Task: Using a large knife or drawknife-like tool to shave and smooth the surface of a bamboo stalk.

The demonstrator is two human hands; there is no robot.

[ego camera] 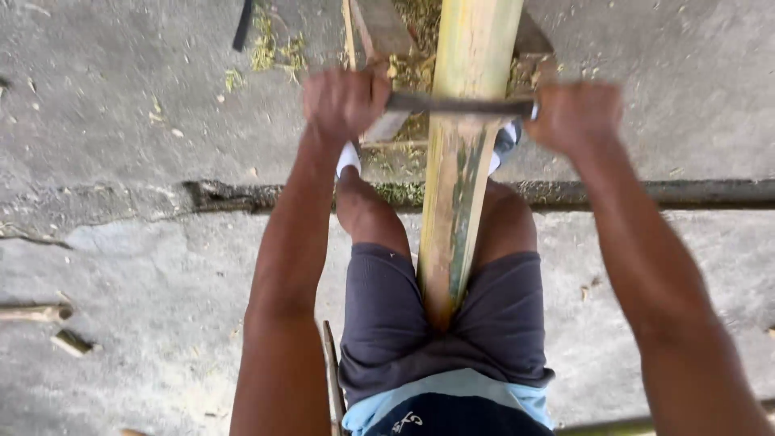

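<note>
A thick bamboo pole (466, 121), yellow-green with its skin partly scraped off, runs from between my thighs away from me. A dark metal blade (460, 105) lies across the pole. My left hand (343, 101) grips the blade's left end and my right hand (575, 115) grips its right end. Both arms are stretched out forward. Green streaks of skin remain on the pole below the blade.
A wooden stand (379, 32) sits under the pole's far part, with shavings (270, 48) scattered around it. A dark crack (646, 194) crosses the concrete ground. Wood scraps (71, 342) lie at the left, and a thin stick (333, 379) lies beside my left thigh.
</note>
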